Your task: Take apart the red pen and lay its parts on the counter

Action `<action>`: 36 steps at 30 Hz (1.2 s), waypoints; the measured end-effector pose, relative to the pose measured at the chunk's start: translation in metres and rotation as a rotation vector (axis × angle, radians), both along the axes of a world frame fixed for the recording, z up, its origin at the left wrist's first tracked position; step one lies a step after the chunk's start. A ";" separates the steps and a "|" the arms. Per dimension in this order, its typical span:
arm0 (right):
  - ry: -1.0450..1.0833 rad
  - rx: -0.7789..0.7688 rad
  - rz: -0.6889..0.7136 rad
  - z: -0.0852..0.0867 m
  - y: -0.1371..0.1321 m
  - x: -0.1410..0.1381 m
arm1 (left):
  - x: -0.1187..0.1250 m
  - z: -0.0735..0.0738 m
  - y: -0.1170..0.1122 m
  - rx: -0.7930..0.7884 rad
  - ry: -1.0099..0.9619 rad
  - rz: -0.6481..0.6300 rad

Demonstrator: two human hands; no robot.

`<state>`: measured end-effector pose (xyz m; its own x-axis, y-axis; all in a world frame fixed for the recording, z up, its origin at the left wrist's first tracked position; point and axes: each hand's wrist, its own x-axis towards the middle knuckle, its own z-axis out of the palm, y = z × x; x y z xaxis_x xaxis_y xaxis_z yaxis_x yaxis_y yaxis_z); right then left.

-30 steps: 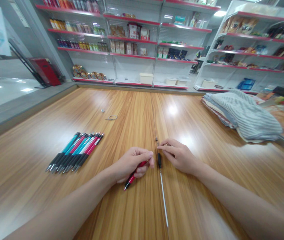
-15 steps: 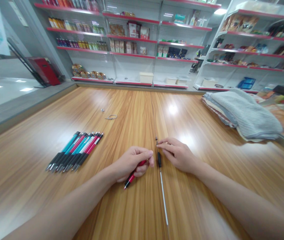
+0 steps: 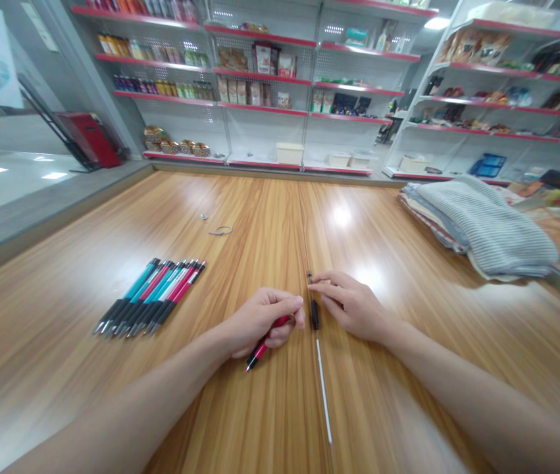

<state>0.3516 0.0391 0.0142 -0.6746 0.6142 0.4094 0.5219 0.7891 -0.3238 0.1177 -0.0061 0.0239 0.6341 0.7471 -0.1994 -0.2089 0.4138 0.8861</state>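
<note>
Red pen (image 3: pixel 260 349): slim and straight, with a glossy red barrel, a black section near its exposed end and a small tip there; the middle was covered by fingers, and a little red showed again beneath the thumb.
Pen's direction: its exposed end pointed toward the person and to the left; the long axis slanted from there up and rightward into the fist.
Pen's place: in the left hand, low over the wooden table (image 3: pixel 240 421), left of the line of parts.
Left hand (image 3: pixel 270 322): fingers curled around the red pen, thumb laid along the bent forefinger.
Right hand (image 3: pixel 349 304): fingers reached leftward, slightly bent and close together, their tips at a small metallic piece (image 3: pixel 310 280); whether they pinched it, I could not tell.
Black sleeve (image 3: pixel 314 315): short, dark and tubular, lying between the hands, its length running away from the person.
White rod (image 3: pixel 324 388): thin and straight, nearer the person, roughly in line with the sleeve.
Row of pens (image 3: pixel 149 299): teal and red barrels with black grips, side by side at the left, silver points toward the person.
Wire loop (image 3: pixel 219 234): grey, beyond the row.
Folded cloths (image 3: pixel 482 227): stacked at the far right.
</note>
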 end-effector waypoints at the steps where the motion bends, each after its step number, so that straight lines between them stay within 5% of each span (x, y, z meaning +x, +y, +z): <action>1: -0.001 0.002 0.000 0.000 0.000 0.000 | 0.000 0.000 0.000 0.002 0.000 -0.002; 36: -0.016 0.000 -0.006 0.004 -0.001 -0.001 | 0.000 0.001 0.000 -0.003 -0.003 0.006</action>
<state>0.3508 0.0377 0.0180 -0.6775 0.6180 0.3989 0.5313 0.7862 -0.3156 0.1173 -0.0063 0.0253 0.6304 0.7500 -0.2002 -0.2137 0.4156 0.8841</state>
